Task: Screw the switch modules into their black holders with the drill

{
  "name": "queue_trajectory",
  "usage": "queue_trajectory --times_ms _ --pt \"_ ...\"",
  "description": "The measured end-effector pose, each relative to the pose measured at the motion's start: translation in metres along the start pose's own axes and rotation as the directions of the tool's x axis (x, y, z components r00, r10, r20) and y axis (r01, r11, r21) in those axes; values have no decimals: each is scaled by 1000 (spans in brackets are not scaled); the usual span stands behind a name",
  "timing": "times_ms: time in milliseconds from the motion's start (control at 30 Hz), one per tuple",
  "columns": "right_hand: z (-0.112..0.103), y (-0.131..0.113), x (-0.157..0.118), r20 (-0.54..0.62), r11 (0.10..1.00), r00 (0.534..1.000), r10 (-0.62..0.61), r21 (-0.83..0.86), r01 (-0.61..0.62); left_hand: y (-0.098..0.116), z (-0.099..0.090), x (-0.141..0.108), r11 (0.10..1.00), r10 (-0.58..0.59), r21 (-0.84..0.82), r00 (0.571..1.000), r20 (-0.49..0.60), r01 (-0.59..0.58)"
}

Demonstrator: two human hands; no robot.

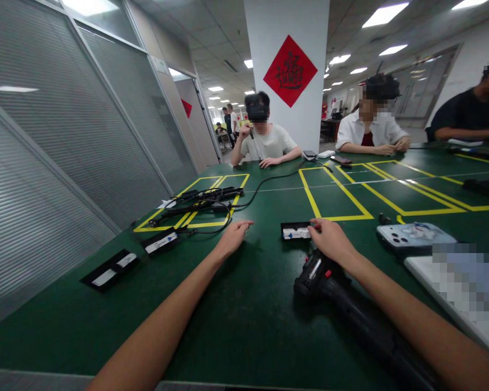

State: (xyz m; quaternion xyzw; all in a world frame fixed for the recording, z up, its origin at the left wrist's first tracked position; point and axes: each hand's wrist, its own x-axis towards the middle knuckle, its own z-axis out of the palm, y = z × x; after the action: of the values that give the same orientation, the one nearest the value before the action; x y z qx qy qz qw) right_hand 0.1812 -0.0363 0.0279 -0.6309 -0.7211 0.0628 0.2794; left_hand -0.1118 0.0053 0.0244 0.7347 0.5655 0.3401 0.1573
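Note:
My left hand (233, 238) hovers over or rests on the green table (236, 304); its index finger points right and nothing shows in its fingers. My right hand (330, 239) has its thumb and fingers closed at the right end of a small flat black tray (284, 227). A white piece with a blue spot (295, 233) lies in that tray. Beneath my right wrist lies a black handheld power tool (334, 290) with red buttons, its long body running towards me. Two similar black trays, a nearer one (93, 278) and a farther one (149, 250), carry white pieces on the left.
Tangled black cables (204, 203) lie inside yellow tape outlines. A phone (411, 236) and a pale device with a blurred surface (424, 271) are at right. Across the table sit a person in a light shirt (279, 141) and two others farther right.

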Motion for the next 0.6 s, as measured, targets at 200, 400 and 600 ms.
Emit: queue_trajectory --times_ms 200,400,600 --pt "-1 1 0 11 1000 1000 9 6 -9 2 15 -5 992 122 23 987 101 -125" --pt "0 3 2 16 1000 1000 8 6 -8 -5 18 -3 978 183 88 979 95 -191" --pt "0 2 1 -4 1000 1000 -19 -6 19 -11 21 1 960 228 144 968 106 -241"
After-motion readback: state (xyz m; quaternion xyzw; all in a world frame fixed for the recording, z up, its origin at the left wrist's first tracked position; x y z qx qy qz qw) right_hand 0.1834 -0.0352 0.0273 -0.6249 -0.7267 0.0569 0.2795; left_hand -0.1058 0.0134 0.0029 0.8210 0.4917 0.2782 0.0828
